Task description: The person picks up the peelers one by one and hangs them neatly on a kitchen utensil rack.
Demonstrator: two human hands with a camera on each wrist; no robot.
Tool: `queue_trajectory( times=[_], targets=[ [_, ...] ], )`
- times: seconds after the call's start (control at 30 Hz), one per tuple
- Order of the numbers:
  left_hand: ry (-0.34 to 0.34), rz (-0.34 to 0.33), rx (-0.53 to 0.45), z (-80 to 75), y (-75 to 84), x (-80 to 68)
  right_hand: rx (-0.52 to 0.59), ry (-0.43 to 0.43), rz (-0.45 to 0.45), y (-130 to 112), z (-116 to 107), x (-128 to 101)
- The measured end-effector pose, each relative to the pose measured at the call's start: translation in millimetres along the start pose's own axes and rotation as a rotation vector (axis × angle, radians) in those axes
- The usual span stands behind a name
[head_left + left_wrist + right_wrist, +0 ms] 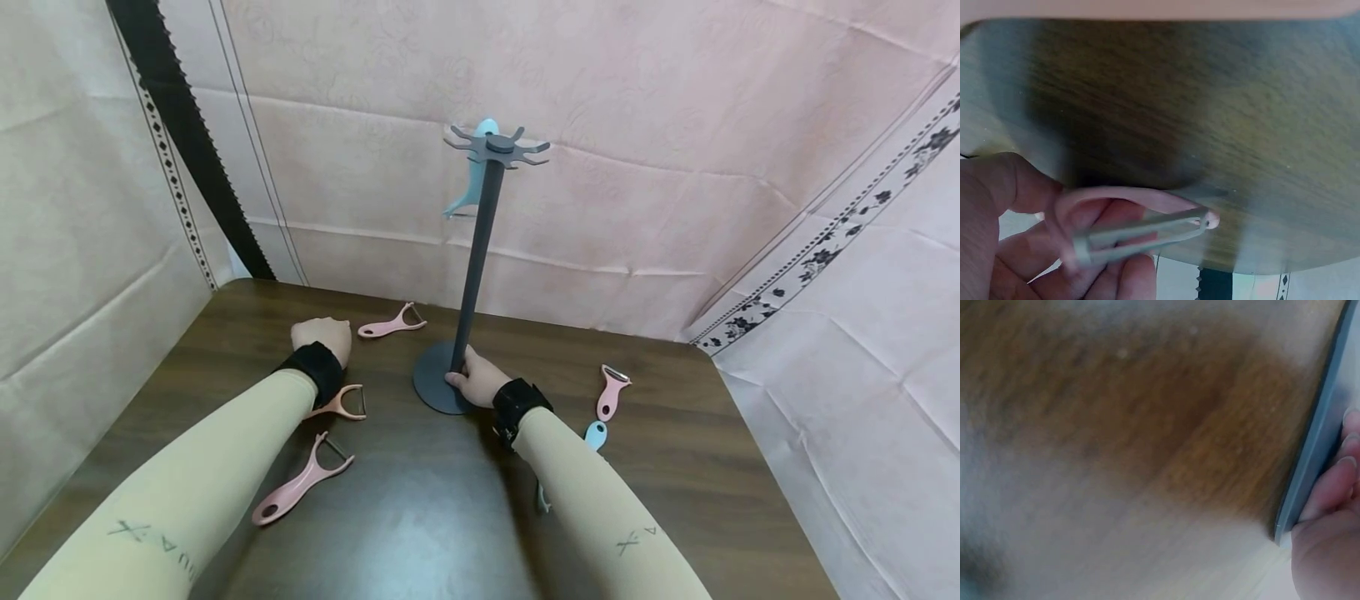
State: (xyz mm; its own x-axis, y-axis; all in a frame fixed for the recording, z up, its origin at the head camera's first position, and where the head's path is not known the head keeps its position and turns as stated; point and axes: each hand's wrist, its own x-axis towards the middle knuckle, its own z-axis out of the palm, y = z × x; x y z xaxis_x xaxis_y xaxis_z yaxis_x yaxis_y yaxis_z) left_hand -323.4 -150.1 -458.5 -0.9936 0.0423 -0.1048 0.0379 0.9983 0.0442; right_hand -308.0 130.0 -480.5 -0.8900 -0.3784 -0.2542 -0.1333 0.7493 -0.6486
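Observation:
A grey hook stand point(480, 242) rises from its round base on the dark wooden table point(420, 517), and a blue peeler point(474, 171) hangs from its top hooks. My right hand point(472, 379) grips the pole just above the base; in the right wrist view its fingers point(1335, 506) curl against the grey stand point(1319, 437). My left hand point(322, 336) is curled left of the stand and holds a pink peeler point(341, 404), whose head pokes out under the wrist. In the left wrist view that peeler's blade point(1141, 231) lies across the palm point(1010, 206).
Loose pink peelers lie behind the left hand point(390, 323), by the left forearm point(300, 483) and right of the stand point(611, 393). A blue peeler point(595, 435) is partly hidden under the right forearm. Cloth-covered walls close off the table's back and sides.

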Motion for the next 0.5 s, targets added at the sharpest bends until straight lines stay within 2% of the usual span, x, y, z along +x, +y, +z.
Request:
queue_trajectory(
  times=[0.3,0.43,0.5],
  targets=[
    [0.075,-0.023,-0.011,2.9,-7.8,-1.3,0.021,0.000,0.005,-2,0,-3],
    [0.081,-0.039,-0.013,-1.4,-13.3,-1.3,0.008,0.005,0.008,-3,0,-3],
    [0.104,-0.039,-0.034,-6.7,-16.7,-3.1,0.006,0.008,0.007,-5,-1,-5]
  ],
)
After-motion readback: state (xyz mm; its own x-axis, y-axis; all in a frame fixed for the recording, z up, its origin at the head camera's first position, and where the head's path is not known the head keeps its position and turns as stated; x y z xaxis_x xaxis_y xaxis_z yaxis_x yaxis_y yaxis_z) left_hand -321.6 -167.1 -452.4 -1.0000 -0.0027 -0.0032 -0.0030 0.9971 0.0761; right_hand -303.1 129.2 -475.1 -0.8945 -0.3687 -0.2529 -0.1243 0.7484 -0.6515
